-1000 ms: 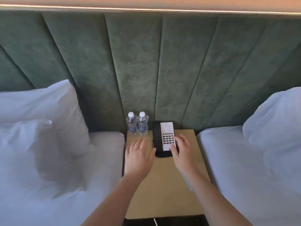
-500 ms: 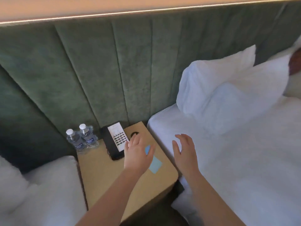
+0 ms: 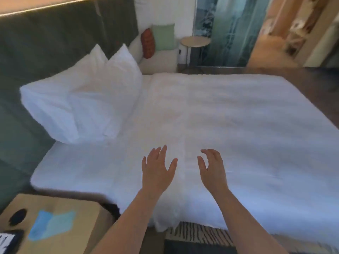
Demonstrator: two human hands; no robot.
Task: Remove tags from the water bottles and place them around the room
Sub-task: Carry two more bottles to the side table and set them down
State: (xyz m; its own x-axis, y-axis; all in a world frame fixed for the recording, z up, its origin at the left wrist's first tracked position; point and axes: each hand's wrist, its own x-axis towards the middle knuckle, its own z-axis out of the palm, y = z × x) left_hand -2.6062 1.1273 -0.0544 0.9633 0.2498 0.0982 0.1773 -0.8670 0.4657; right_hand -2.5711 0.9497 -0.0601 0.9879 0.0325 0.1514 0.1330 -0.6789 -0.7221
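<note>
Since half a second ago my view has swung right: both water bottles have dropped out of frame past the lower left, so I cannot see the task's things at all now, and the nightstand (image 3: pixel 88 217) has slid from the middle down to 7 o'clock. Both hands have come off it and now hang over the bed (image 3: pixel 238 134).

Left hand (image 3: pixel 157 173) sits just below centre, palm down, fingers spread and straight, holding nothing. Right hand (image 3: pixel 212 173) is just beside it toward 3 o'clock, fingers loosely curled, thumb apart, also empty. The two are close but not touching. I cannot tell whether either touches the duvet or floats above it.

On the nightstand's tan top I see a light blue paper patch (image 3: pixel 52 224), a dark round spot (image 3: pixel 17 216) at its 9 o'clock, and at the frame's bottom left corner a sliver of the black phone (image 3: pixel 8 241), blurred.

White pillows (image 3: pixel 78 101), two of them overlapping, lean toward the green padded headboard (image 3: pixel 45 44) at 10 o'clock. Beyond the bed at 12 o'clock are a red cushion (image 3: pixel 147 43) and a pale green cushion (image 3: pixel 163 36) on a cream seat, with a small round side table (image 3: pixel 195 41) just to their 3 o'clock. A striped rug (image 3: pixel 198 233) shows at 6 o'clock, under the bed's near edge. Everything is softened by motion blur.
</note>
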